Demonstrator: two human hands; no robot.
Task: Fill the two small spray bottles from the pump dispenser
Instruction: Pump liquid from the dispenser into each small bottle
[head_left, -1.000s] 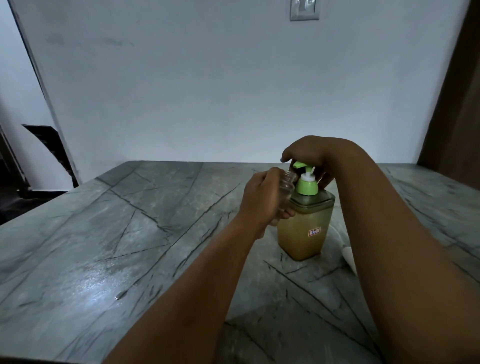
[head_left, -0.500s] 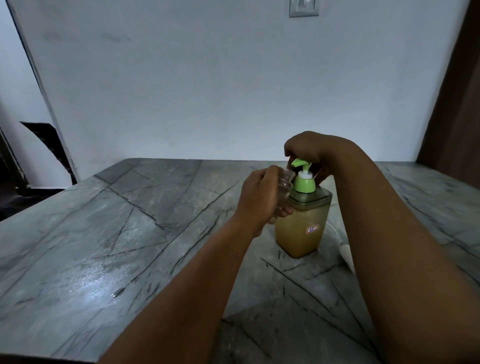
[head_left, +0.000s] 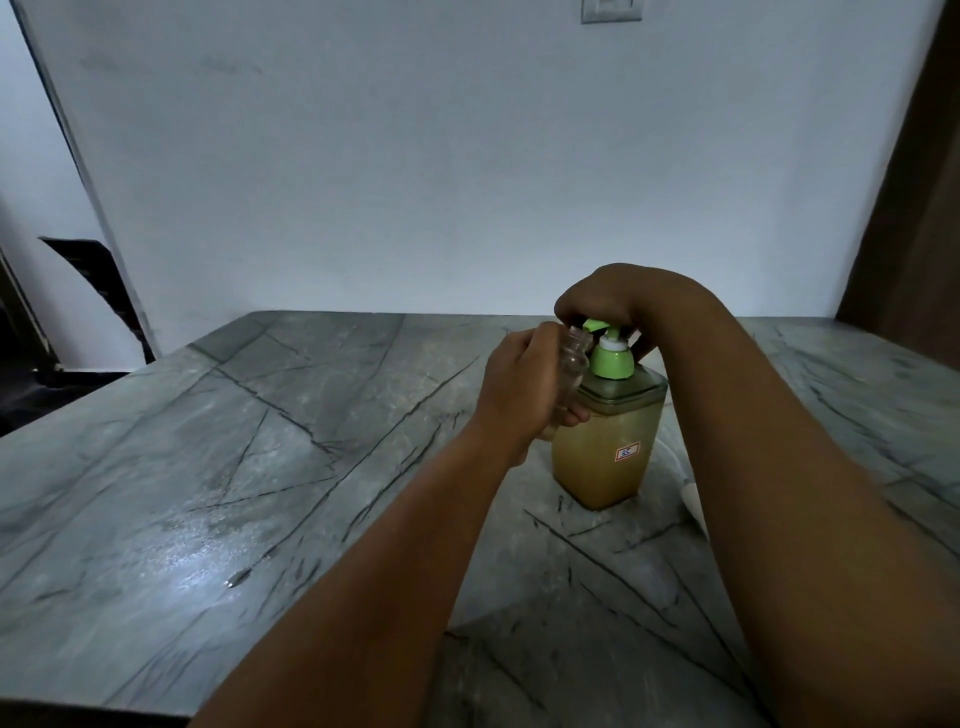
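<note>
Both hands meet at the pump dispenser (head_left: 608, 441), which stands upright on the grey marble table (head_left: 218, 493), right of centre and toward the far side. The left hand (head_left: 524, 384) curls round a small clear spray bottle (head_left: 571, 369) — cap off, open neck just under the green nozzle (head_left: 592, 326). The right hand (head_left: 608, 299) is curled over the pump head, fingers bent down onto it. Amber liquid fills most of the dispenser — a small label (head_left: 627, 452) sits on its front.
</note>
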